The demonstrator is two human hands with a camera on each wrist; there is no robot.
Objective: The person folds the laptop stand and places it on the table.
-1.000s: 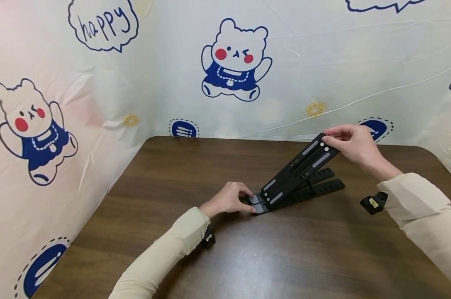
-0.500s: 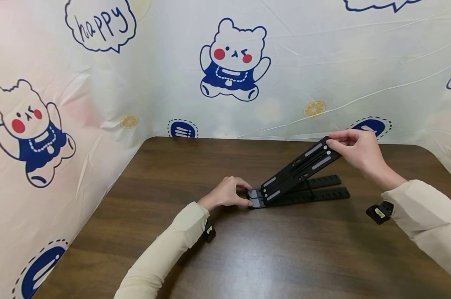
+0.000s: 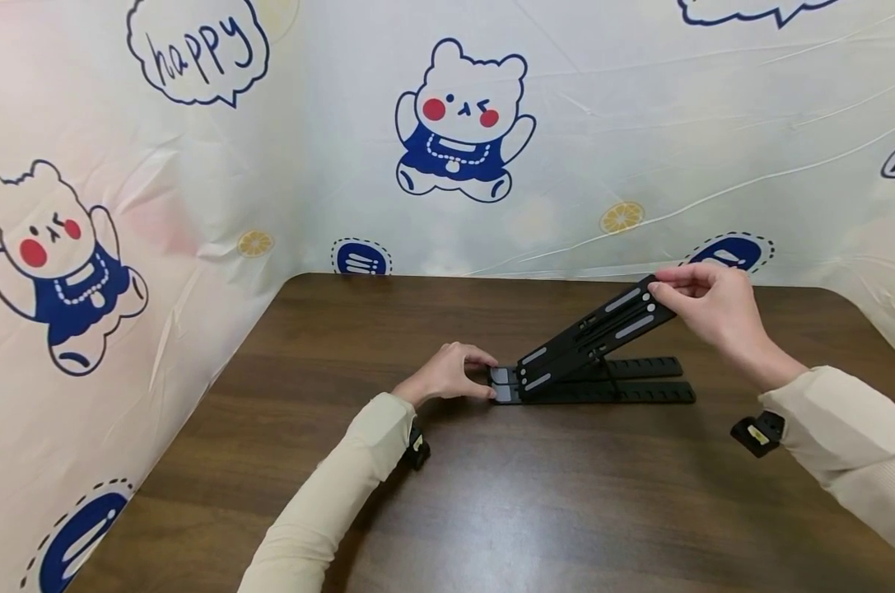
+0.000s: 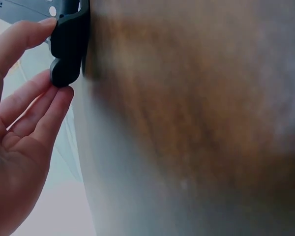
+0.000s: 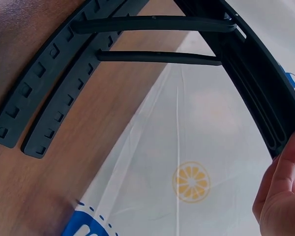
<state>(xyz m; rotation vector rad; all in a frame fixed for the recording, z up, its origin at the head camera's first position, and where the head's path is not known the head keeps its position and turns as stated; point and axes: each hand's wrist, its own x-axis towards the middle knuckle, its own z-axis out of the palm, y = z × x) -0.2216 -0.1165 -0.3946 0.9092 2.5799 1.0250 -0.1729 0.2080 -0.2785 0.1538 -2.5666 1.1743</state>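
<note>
A black foldable laptop stand (image 3: 584, 339) stands on the brown table, its upper panel tilted up to the right. Its two notched base legs (image 3: 650, 392) lie along the table. Thin support struts (image 5: 157, 57), plain in the right wrist view, link the panel to the notches. My left hand (image 3: 447, 372) grips the stand's low front end, thumb on one side and fingers on the other, by the grey-padded lips (image 3: 503, 385). With my right hand (image 3: 717, 309) I pinch the raised panel's top corner. In the left wrist view, fingertips touch the curved black lip (image 4: 69, 44).
The wooden table (image 3: 536, 494) ends at a back edge against a white sheet (image 3: 580, 123) printed with cartoon bears. The sheet also hangs along the left side. A small black camera sits on each wrist.
The stand has swung round so its base legs now lie parallel to the back edge. Its front end and my left hand shifted away from me; the raised end and right hand dropped slightly.
</note>
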